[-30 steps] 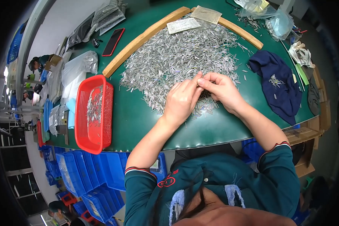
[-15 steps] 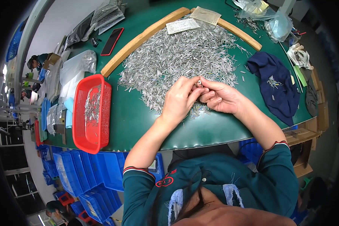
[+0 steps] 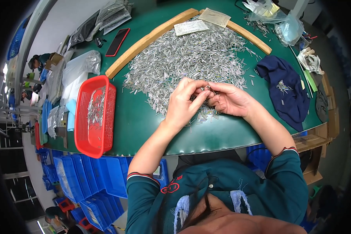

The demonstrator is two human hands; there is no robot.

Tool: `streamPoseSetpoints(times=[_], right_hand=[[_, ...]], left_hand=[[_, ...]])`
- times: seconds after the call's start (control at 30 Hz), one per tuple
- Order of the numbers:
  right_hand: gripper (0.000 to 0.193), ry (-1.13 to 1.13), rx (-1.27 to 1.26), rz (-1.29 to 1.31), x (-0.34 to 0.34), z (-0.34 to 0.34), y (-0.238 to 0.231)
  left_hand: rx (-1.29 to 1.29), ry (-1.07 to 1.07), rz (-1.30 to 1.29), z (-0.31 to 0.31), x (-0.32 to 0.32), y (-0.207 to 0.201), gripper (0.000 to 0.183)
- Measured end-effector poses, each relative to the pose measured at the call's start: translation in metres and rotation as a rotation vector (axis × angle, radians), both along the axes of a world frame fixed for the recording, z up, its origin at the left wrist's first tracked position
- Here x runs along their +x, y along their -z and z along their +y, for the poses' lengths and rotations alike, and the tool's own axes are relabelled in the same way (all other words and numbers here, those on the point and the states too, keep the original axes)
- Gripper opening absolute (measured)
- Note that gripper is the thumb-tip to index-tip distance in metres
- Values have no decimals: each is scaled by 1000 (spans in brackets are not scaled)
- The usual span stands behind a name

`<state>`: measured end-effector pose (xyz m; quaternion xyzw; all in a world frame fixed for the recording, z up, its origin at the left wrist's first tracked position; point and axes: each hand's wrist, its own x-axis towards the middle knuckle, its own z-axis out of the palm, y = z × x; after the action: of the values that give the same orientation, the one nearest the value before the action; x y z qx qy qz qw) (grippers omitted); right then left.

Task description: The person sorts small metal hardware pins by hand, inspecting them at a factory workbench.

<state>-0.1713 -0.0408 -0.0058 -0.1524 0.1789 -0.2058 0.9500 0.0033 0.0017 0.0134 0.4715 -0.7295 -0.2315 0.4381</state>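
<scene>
A big heap of small silver metal pins lies spread on the green table. Both hands meet just above the heap's near edge. My left hand pinches a few of the small metal pins at its fingertips. My right hand touches the same pins from the other side, fingers curled around them. A red plastic basket with some pins inside stands to the left of my left hand.
Two wooden strips frame the heap at the back. A dark blue cloth lies at the right, a phone and plastic bags at the back left. Blue bins stand below the table's edge. Other people work far left.
Both hands have drawn back from the heap toward me and lifted slightly, holding pins between the fingertips.
</scene>
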Motion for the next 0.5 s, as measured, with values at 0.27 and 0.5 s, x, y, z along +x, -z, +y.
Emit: streamPoseSetpoints(times=[0.27, 0.5], right_hand=[[30, 49, -113, 99, 1, 3, -7], [34, 114, -220, 239, 4, 6, -15]], left_hand=[[-41, 16, 0, 0, 0, -2, 21], [625, 230, 789, -4, 4, 4, 18]])
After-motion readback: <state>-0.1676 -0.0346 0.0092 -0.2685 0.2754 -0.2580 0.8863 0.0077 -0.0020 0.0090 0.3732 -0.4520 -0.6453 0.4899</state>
